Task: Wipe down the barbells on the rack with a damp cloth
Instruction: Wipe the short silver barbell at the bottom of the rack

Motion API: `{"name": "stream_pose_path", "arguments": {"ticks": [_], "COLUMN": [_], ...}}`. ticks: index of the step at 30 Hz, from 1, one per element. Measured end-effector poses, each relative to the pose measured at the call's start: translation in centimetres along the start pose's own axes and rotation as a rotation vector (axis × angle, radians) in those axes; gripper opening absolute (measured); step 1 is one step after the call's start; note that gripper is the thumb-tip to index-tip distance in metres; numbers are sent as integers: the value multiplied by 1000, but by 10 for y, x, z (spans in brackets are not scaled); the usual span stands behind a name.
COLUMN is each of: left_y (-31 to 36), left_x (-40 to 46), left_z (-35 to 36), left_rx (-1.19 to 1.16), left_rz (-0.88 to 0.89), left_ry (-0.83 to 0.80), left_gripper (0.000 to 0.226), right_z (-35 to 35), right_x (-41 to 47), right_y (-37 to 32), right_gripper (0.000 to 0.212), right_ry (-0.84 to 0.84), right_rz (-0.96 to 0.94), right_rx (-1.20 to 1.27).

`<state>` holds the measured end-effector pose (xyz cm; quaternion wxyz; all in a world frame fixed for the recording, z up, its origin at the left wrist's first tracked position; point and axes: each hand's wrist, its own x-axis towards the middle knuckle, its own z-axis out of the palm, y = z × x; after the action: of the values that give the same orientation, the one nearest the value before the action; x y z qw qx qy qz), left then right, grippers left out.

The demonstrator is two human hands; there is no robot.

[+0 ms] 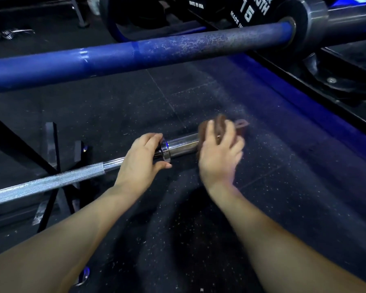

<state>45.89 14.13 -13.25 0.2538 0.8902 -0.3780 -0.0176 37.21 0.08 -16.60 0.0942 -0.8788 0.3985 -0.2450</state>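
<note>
- Chrome barbell [51,182]: low on rack; sleeve end under wipe.
- Left hand [142,159]: curled round the collar, steadying.
- Right hand [219,153]: blurred, clutching brown cloth [207,127] against sleeve.
- Blue barbell [114,57]: above, chalky, likely next; calls for a reach upward.

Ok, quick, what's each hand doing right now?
Left hand: grips the chrome silver barbell at its collar.
Right hand: holds the brown damp cloth against the barbell's sleeve; blurred.
</note>
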Motion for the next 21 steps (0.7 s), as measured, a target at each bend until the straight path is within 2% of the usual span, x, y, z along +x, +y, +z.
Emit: {"name": "stream_pose_path", "arguments": {"ticks": [3,5,7,9,12,14,16,18,21], "left_y": [0,0,0,-2,-8,-7,-5,-2,0], "left_x": [5,10,17,23,25,24,21,18,15], "left_z": [-3,-7,-12,-16,-15,-14,-12,-11,-9], "left_rx": [-4,-13,-47,-102,-219,-257,-235,-192,-201], "left_rz": [8,-13,-71,-133,-206,-228,-199,-144,-142], "left_ry": [-36,-86,-162,-226,-252,-215,-135,-56,-24], "left_gripper": [74,75,76,76,73,69,63,54,45], "right_z": [9,8,7,4,-9,-15,-12,-4,0], "right_x": [-32,-26,-11,4,22,21,7,-17,-22], "right_y": [-27,-28,-10,9,24,18,-3,-26,-32], "right_gripper": [49,50,47,45,51,53,52,50,57], "right_ry": [-2,-18,-17,15,-133,-156,-155,-122,-147], "right_rz": [-269,-383,-360,-217,-15,63,1,-149,-314], "right_rx": [-25,33,35,46,51,34,35,39,69]}}
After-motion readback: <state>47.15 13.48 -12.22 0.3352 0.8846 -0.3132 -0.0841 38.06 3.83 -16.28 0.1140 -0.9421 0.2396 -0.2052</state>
